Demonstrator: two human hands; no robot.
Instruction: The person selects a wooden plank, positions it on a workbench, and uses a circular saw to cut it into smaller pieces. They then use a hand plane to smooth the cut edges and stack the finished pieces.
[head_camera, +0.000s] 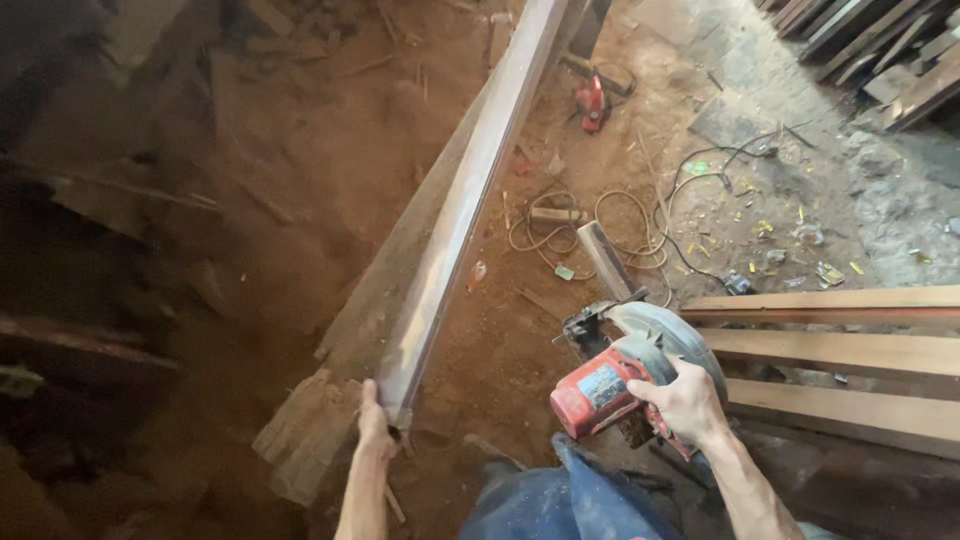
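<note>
My left hand (374, 424) grips the near end of a long reddish timber beam (470, 190) that runs away from me toward the top of the view. The beam's near end is lifted above a rough wooden slab (310, 435). My right hand (688, 403) holds a red circular saw (620, 375) by its handle, with its grey blade guard pointing up and away. The saw hangs to the right of the beam, apart from it, above the sawdust-covered ground.
Sawn planks (850, 350) lie stacked at the right. Tangled cables (620, 225) and a short wood offcut (604, 258) lie on the dusty floor beyond the saw. A second red tool (592, 100) sits farther back. More boards (890, 50) are piled at top right. My blue-trousered knee (570, 500) is below.
</note>
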